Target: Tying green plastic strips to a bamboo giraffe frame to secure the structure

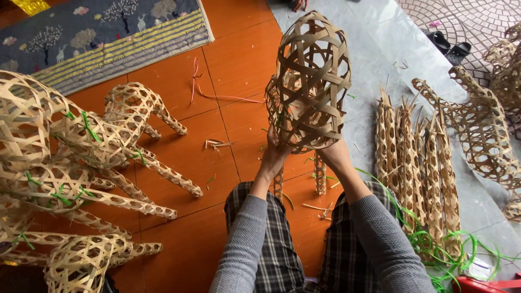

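I hold an egg-shaped openwork shell of woven bamboo strips (312, 76) upright in front of me with both hands. My left hand (273, 154) grips its lower left side, where a second woven piece sits against it. My right hand (335, 153) holds it from beneath on the right. Two thin woven bamboo legs (320, 173) hang below the shell, between my knees. My grey sleeves and plaid trousers (277, 255) fill the bottom of the view.
Finished woven bamboo animal figures (76, 163) tied with green strips lie piled at left. A row of woven leg tubes (418, 163) lies at right, with green plastic strips (439, 249) nearby. More woven parts (483, 130) sit far right. A patterned rug (108, 38) and sandals (448, 46) lie beyond.
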